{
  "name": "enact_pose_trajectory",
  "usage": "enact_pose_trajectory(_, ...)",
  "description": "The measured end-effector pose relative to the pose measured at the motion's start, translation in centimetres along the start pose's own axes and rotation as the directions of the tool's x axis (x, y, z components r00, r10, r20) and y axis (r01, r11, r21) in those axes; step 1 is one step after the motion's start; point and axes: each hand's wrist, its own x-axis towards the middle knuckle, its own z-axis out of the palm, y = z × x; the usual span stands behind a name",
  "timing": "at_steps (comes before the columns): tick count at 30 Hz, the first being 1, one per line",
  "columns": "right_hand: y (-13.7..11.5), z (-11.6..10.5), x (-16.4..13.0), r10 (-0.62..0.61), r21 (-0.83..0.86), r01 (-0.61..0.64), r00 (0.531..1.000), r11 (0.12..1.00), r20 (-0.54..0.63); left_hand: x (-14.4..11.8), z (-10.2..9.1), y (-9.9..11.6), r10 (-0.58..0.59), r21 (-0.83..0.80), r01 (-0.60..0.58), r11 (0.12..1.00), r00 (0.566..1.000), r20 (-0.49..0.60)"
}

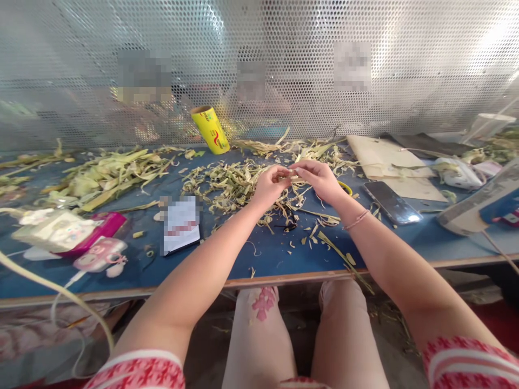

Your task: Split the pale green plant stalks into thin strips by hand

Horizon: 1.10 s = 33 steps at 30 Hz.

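Both of my hands meet over a pile of shredded, dried-looking plant strips (pixel 231 186) in the middle of the blue table (pixel 239 265). My left hand (pixel 271 186) is closed, its thumb and fingers pinched together. Touching it at the fingertips, my right hand (pixel 320 178) is closed in a pinch too. Whatever sits between the fingers is too small and hidden to name. Just behind my right wrist shows part of a yellow ring (pixel 345 188). Small plant scraps (pixel 312 235) lie scattered below the hands.
Longer leaves (pixel 109 173) lie heaped at left. A yellow tube (pixel 211 129) leans near the perforated metal panel (pixel 300 65). Phones lie left (pixel 181 229) and right (pixel 392 202), beside cardboard sheets (pixel 385 154). A magenta box (pixel 109 227), pink device (pixel 99 255) and cable (pixel 60 289) occupy the left front.
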Motion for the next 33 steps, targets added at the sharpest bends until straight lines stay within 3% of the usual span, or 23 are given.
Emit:
enact_pose_trajectory(5, -0.2, -0.5, -0.1, 0.017, 0.107, -0.027, 0.995, 0.994, 0.098, 0.1, 0.1, -0.3, 0.022, 0.044, -0.023, 0.999, 1.000, 0.015)
enact_pose_trajectory(8, 0.0, -0.7, -0.2, 0.029, 0.122, -0.048, 0.987, 0.991, 0.155, 0.0, 0.3, -0.2, -0.019, -0.051, 0.019, 0.999, 1.000, 0.001)
enact_pose_trajectory(13, 0.8, -0.6, -0.3, 0.043, 0.193, -0.087, 0.974, 0.977, 0.221, -0.1, 0.4, -0.2, -0.031, -0.193, 0.044, 0.980, 0.997, 0.067)
enact_pose_trajectory(18, 1.1, -0.2, -0.2, 0.113, 0.245, -0.168, 0.968, 0.955, 0.223, -0.3, 0.4, -0.3, -0.022, -0.197, 0.036, 0.980, 0.997, 0.072)
enact_pose_trajectory(23, 1.3, 0.2, 0.0, 0.088, 0.244, -0.148, 0.967, 0.958, 0.240, -0.2, 0.5, -0.7, -0.014, -0.237, 0.031, 0.971, 0.997, 0.073)
enact_pose_trajectory(27, 1.7, 0.1, 0.0, 0.059, 0.186, -0.102, 0.974, 0.977, 0.220, 0.1, 0.5, -0.9, -0.016, -0.239, 0.019, 0.971, 1.000, 0.015)
enact_pose_trajectory(33, 1.8, 0.4, 0.2, 0.009, -0.073, -0.003, 0.997, 0.997, 0.074, 0.1, 0.4, -0.9, 0.101, -0.036, -0.103, 0.994, 0.993, -0.062)
